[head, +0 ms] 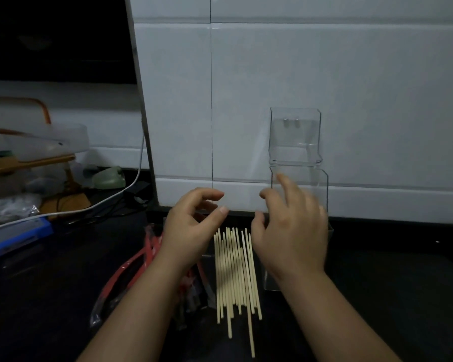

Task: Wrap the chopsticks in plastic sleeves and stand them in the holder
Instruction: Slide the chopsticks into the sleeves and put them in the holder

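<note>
Grip: both empty; left hand loosely curled with thumb near forefinger, right hand spread wide and blurred.
Chopsticks: a loose bundle lying flat on the desk, below and between the hands.
Handling: probably light, stiff, smooth and apt to roll; pinch a pair near one end.
Sleeves: red-and-black heap by the left forearm, likely thin and slippery.
Holder: clear, against the tiled wall, behind the right hand.
Pose: forearms forward, palms down.

White tiled wall, black countertop, dark window, dim light
</note>
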The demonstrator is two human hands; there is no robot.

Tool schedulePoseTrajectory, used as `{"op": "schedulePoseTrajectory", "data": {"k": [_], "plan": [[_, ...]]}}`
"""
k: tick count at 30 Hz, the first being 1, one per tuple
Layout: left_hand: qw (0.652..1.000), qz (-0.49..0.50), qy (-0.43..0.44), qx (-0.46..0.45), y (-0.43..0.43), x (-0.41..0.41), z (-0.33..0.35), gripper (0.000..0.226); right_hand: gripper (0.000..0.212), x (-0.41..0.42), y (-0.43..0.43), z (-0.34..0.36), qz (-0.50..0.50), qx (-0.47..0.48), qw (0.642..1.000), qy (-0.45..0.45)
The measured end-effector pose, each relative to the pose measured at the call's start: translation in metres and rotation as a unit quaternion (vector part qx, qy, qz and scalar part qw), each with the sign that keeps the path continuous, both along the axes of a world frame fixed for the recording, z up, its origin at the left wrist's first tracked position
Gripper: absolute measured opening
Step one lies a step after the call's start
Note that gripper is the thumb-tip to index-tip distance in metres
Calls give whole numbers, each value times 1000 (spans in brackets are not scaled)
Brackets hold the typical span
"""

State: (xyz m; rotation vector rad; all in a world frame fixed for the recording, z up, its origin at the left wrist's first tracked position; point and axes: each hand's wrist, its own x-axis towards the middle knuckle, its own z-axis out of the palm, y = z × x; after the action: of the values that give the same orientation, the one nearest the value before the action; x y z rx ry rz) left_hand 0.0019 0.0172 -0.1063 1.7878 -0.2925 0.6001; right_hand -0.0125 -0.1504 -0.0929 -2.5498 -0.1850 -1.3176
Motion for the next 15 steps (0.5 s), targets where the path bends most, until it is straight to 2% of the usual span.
{"op": "schedulePoseTrajectory", "data": {"k": [4, 6, 10, 12, 15], "plan": [[1000, 17, 4, 1, 9, 3, 2, 21, 19, -7, 4, -1, 117, -21, 988, -102], [999, 32, 29, -9, 18, 9, 2, 30, 18, -11, 13, -8, 186, -27, 978, -88], [990, 64, 121, 19, 37, 22, -4, 37, 25, -11, 37, -25, 220, -16, 975, 34], [983, 71, 160, 54, 41, 25, -7, 30, 22, -7, 46, -30, 207, -12, 968, 140], [966, 93, 201, 136, 41, 28, -12, 15, 15, 1, 47, -34, 159, 19, 935, 316]]}}
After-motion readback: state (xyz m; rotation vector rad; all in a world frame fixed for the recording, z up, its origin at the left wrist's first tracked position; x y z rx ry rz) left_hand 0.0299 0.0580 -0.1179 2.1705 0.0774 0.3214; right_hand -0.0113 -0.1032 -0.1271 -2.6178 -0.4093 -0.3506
